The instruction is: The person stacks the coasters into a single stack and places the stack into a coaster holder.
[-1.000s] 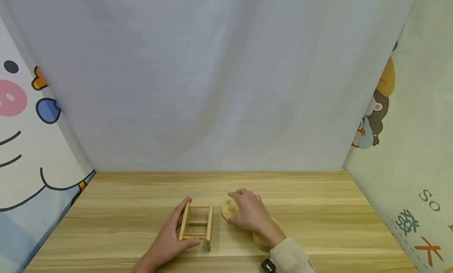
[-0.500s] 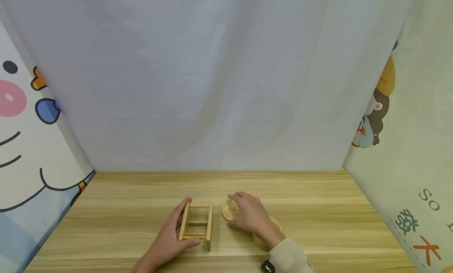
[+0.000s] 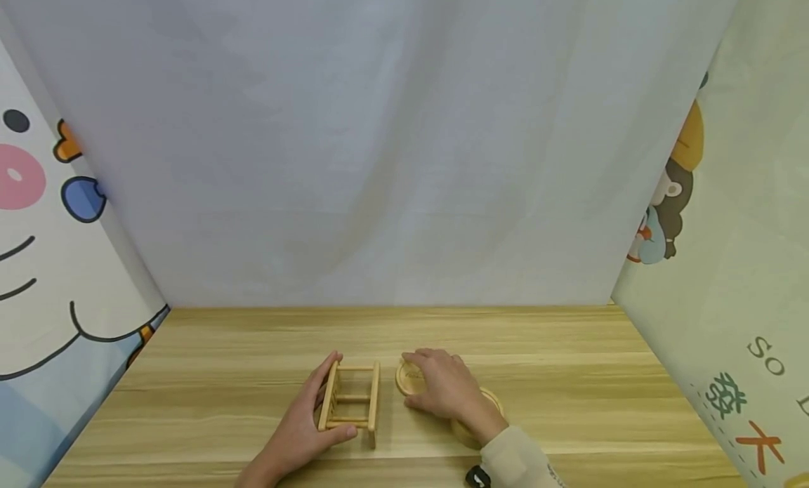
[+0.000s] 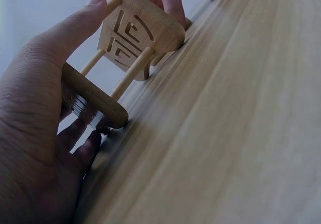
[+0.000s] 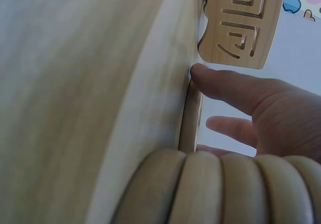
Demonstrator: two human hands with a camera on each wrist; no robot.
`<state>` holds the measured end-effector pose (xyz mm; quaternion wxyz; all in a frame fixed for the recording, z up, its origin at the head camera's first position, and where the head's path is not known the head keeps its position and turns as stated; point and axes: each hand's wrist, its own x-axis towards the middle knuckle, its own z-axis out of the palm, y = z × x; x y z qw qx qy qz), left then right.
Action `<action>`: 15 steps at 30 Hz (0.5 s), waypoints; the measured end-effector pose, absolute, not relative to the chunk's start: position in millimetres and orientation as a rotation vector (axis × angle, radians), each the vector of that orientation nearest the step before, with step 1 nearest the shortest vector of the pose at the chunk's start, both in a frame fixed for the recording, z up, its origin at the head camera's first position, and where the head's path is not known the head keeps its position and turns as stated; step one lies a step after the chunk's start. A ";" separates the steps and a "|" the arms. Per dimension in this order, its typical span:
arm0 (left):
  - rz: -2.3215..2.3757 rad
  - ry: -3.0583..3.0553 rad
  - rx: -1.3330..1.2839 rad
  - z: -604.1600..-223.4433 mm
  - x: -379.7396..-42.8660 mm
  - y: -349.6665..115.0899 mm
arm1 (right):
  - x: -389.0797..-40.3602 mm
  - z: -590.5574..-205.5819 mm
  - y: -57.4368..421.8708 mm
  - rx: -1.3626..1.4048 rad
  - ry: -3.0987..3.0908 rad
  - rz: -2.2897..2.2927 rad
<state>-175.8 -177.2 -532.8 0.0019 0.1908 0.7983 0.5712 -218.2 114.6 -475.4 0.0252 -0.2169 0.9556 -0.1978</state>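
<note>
My left hand [image 3: 297, 421] grips a small wooden coaster rack [image 3: 374, 404], thumb on the near side and fingers behind its left end panel. Two end panels joined by dowels make up the rack; cut-out patterns show on its panel [image 4: 135, 28] in the left wrist view. Right of the rack, a round wooden coaster [image 3: 411, 379] lies flat on the table. My right hand [image 3: 449, 386] spreads over it, fingertips by its far edge and thumb by its near edge. The palm hides the coaster's right part. A stack of coasters [image 5: 220, 194] stands under my right wrist.
The wood-grained table [image 3: 253, 347] runs back to a grey curtain [image 3: 379, 158]. Printed cloths hang on the left [image 3: 63, 277] and right [image 3: 714, 284] sides. A black object [image 3: 478, 476] shows by the right cuff [image 3: 515, 456].
My right hand has shifted slightly toward me, its fingertips now overlapping the coaster's far edge and its thumb below the near edge. The coaster, rack and left hand stay in place.
</note>
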 end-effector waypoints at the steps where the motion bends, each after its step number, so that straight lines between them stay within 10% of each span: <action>1: 1.794 2.503 0.600 -532.8 -175.9 -177.1 | -217.9 -474.9 114.7 -0.674 2.959 -0.611; 15: 1.808 2.491 0.599 -530.6 -174.3 -176.3 | -215.8 -471.4 115.3 -0.682 2.967 -0.691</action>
